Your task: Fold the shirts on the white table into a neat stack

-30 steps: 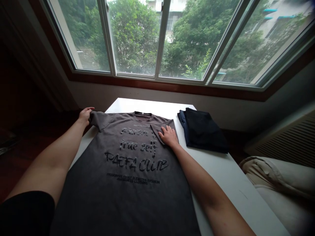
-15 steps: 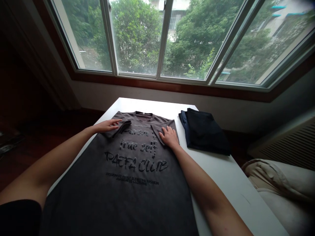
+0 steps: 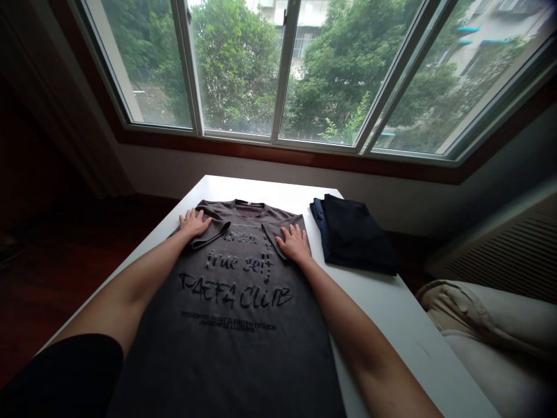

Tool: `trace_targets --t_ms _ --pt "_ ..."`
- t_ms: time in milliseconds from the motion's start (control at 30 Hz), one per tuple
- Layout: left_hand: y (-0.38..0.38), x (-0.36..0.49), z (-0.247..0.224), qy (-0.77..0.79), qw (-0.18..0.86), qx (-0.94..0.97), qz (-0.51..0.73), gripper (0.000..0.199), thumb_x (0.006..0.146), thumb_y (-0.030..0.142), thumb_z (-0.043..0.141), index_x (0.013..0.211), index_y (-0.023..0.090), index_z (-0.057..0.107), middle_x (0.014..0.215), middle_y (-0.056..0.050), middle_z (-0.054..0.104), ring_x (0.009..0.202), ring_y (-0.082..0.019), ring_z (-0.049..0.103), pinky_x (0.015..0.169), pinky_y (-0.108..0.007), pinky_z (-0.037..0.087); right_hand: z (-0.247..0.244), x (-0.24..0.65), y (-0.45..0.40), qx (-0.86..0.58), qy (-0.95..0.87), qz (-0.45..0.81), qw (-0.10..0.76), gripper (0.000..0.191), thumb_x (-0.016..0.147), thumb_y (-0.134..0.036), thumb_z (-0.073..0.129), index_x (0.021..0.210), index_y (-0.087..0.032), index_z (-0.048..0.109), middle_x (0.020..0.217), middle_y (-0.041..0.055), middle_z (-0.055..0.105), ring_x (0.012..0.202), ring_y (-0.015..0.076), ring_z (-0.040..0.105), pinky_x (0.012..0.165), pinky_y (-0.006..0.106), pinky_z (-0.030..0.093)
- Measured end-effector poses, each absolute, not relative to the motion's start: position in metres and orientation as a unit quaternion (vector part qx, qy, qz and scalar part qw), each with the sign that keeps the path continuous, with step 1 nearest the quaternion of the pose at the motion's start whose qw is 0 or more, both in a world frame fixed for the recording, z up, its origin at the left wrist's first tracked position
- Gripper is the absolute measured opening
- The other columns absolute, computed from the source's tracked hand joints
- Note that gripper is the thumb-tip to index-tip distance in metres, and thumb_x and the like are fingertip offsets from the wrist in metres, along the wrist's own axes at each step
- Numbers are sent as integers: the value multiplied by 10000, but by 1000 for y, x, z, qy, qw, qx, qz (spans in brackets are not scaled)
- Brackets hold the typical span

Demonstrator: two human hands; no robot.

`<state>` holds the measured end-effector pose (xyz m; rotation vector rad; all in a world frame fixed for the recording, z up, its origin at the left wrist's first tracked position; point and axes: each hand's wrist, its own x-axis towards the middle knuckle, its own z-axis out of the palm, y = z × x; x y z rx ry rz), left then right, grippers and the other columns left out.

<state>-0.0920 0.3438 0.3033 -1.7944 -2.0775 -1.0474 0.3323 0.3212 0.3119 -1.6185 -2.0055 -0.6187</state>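
Observation:
A dark grey T-shirt [image 3: 230,360] with black lettering lies spread face up, its collar toward the window. Both sleeves are turned inward over the chest. My left hand [image 3: 194,223] rests on the folded left sleeve [image 3: 213,233], fingers spread. On the right sleeve [image 3: 278,229] my right hand [image 3: 295,242] lies flat, its fingers apart. Neither hand grips the cloth. The shirt's lower hem is out of view.
The white table [image 3: 383,325] carries a stack of folded dark clothes [image 3: 359,235] right of the shirt. Beyond the far edge is a wide window [image 3: 278,75]. A beige cushioned piece [image 3: 483,313] stands at the right, near a slatted panel [image 3: 505,238].
My left hand has moved from the sleeve's outer side onto its fold and now lies flatter there. The right hand stays on its sleeve. The view has shifted slightly.

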Motion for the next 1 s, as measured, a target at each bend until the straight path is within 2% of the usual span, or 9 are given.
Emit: trace_targets --t_ms 67,133,333,433,500,600,700,867,1000 --pt "345 -94 304 -679 125 -626 -363 797 1002 647 323 1601 123 363 1704 -223 213 1565 -417 131 1214 -636 73 314 333 321 -591 -740 -214 238 693 1024 -643 379 1590 -245 421 1707 110 248 1591 332 116 1267 544 67" --pt "345 -96 306 -654 117 -662 -348 749 1016 609 333 1610 153 348 1709 -191 228 1559 -391 152 1215 -620 97 319 336 323 -585 -743 -205 251 666 1011 -630 429 1555 -248 470 1682 108 305 1565 330 203 1261 515 142" --pt "329 -73 320 -663 91 -666 -329 709 1025 527 420 1599 116 362 1690 -215 262 1544 -400 192 1215 -618 123 354 359 340 -609 -631 -204 434 456 1042 -374 371 1364 -167 618 1377 175 608 1262 293 566 1083 368 418" --pt "302 -23 321 -597 167 -697 -359 594 1017 388 474 1542 112 448 1648 -186 363 1508 -355 289 1235 -554 164 372 373 353 -647 -603 -154 439 442 997 -380 503 1371 -169 608 1327 186 634 1200 307 613 1024 370 457" --pt "269 23 310 -515 197 -753 -359 512 998 316 507 1471 122 534 1588 -164 451 1447 -310 392 1219 -461 256 381 382 363 -658 -599 -130 438 453 988 -379 533 1386 -172 594 1311 185 651 1196 308 627 1015 372 466" --pt "199 97 274 -337 198 -870 -301 377 1004 356 529 1326 195 639 1382 -108 621 1266 -259 558 1096 -376 409 388 389 374 -654 -610 -119 432 457 982 -372 552 1396 -181 583 1313 180 663 1214 312 632 1017 379 474" --pt "121 159 223 -157 205 -944 -205 341 989 435 565 1270 254 634 1143 -60 689 1023 -227 648 878 -341 491 391 391 382 -645 -633 -117 413 602 927 -384 642 1480 -184 514 1360 196 640 1255 338 615 1034 402 472" --pt "42 227 161 -18 225 -964 -144 391 1024 429 515 1375 258 538 995 -42 696 772 -213 655 583 -341 434 398 393 390 -624 -633 -66 453 833 865 -420 689 1583 -143 372 1414 217 605 1298 364 589 1069 422 464" --pt "33 255 146 1 192 -979 -73 231 1013 366 552 1226 303 616 968 -21 728 702 -201 659 517 -326 409 402 390 394 -571 -673 -37 469 818 827 -315 668 1584 -185 386 1417 157 618 1281 327 602 1069 397 471"
